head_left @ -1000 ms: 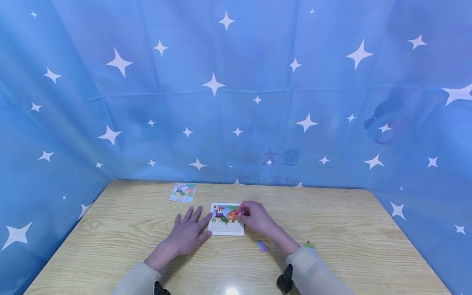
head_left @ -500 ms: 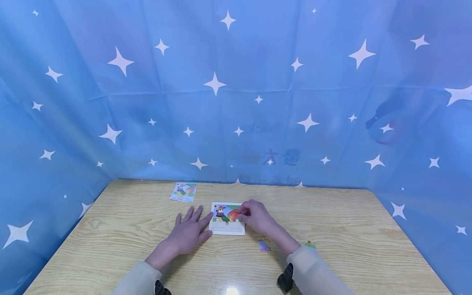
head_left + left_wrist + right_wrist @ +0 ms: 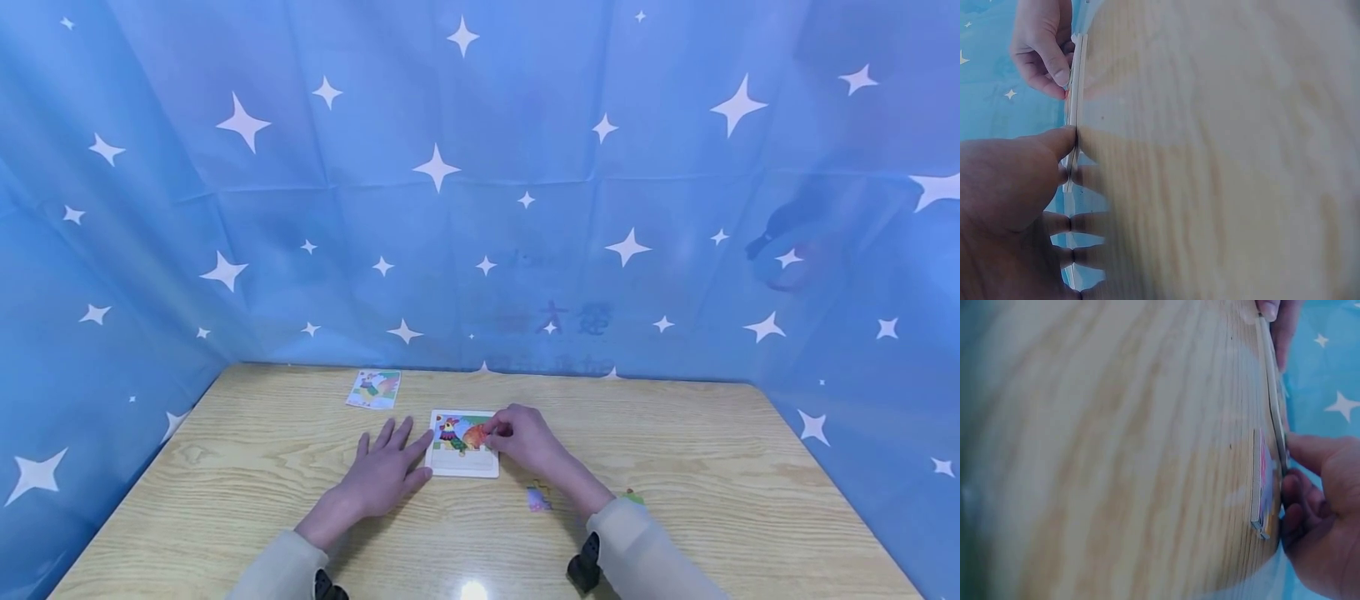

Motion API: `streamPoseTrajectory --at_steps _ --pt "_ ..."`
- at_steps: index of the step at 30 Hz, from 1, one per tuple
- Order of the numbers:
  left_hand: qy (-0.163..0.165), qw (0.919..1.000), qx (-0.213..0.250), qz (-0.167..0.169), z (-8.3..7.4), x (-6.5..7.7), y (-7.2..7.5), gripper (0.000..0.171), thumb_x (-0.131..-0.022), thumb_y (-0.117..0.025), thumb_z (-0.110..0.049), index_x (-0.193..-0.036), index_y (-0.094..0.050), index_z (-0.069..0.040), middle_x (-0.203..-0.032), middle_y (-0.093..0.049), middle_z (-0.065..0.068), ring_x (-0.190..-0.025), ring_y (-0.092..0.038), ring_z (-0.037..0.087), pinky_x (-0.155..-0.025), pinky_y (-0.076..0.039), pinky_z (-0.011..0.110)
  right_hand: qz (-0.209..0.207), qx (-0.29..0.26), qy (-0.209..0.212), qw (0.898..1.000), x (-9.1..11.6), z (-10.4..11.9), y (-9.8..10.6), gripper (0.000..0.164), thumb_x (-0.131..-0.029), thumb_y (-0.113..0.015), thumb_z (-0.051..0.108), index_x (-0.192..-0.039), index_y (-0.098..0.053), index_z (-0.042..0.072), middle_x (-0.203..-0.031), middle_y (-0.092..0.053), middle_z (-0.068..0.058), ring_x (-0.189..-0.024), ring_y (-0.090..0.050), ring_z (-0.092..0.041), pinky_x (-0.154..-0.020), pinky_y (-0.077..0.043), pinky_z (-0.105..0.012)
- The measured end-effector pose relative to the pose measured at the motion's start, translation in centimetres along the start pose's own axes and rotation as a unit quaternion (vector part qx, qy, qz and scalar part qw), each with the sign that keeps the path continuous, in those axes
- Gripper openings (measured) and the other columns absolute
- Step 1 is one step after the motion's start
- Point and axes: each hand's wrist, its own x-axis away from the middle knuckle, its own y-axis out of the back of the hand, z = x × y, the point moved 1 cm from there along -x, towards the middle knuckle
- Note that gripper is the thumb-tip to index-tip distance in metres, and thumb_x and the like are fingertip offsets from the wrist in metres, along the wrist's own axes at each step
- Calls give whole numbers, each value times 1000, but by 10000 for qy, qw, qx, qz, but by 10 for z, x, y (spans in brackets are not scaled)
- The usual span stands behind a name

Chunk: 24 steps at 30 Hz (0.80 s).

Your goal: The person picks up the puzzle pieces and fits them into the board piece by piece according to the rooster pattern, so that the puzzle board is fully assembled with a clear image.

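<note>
A white-framed jigsaw board (image 3: 463,467) lies on the table, its upper part filled with a colourful rooster picture and its lower strip pale and bare. My left hand (image 3: 385,472) rests on the table with fingers spread, thumb and index fingertip against the board's left edge. At the right edge, my right hand (image 3: 528,439) pinches a jigsaw piece at the orange tail between thumb and forefinger; the fingers hide most of that piece. In the left wrist view, the right hand (image 3: 1044,47) has its fingertips down at the board's face. Near it lies a loose purple-and-yellow jigsaw piece (image 3: 1259,494).
A rooster picture card (image 3: 373,389) lies near the back edge of the wooden table (image 3: 300,467). A green jigsaw piece (image 3: 633,497) is partly covered by the right sleeve (image 3: 637,533). Behind the table hangs a blue star curtain (image 3: 525,233).
The view shifts very slightly. Both hands stay almost where they were, with the right fingers still at the board's right side; nothing is visibly let go.
</note>
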Motion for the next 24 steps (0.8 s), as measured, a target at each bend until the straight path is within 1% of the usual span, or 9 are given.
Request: streamPoseTrajectory --at_steps 8,17,24 --pt "11 10000 -15 4 3 -2 -3 57 -108 -53 -36 -159 -41 -12 -164 -24 27 -151 -15 52 -111 -11 78 -19 -20 62 10000 0 -1 0 7 -93 -76 7 -96 -80 11 -88 -63 4 -77 -54 -12 -67 -48 -29" --pt "31 10000 13 19 2 -2 -2 56 -108 -53 -35 -159 -41 -13 -164 -24 27 -151 -14 51 -111 -11 78 -78 112 180 9997 -1 -3 0 7 -93 -77 8 -95 -81 12 -87 -63 5 -77 -56 -10 -67 -49 -28" --pt "68 10000 33 15 2 -1 -3 56 -108 -53 -35 -158 -42 -13 -164 -24 26 -151 -14 51 -111 -10 78 -120 83 261 9996 -2 -4 0 7 -92 -77 7 -94 -82 12 -87 -63 5 -79 -58 -11 -69 -51 -28"
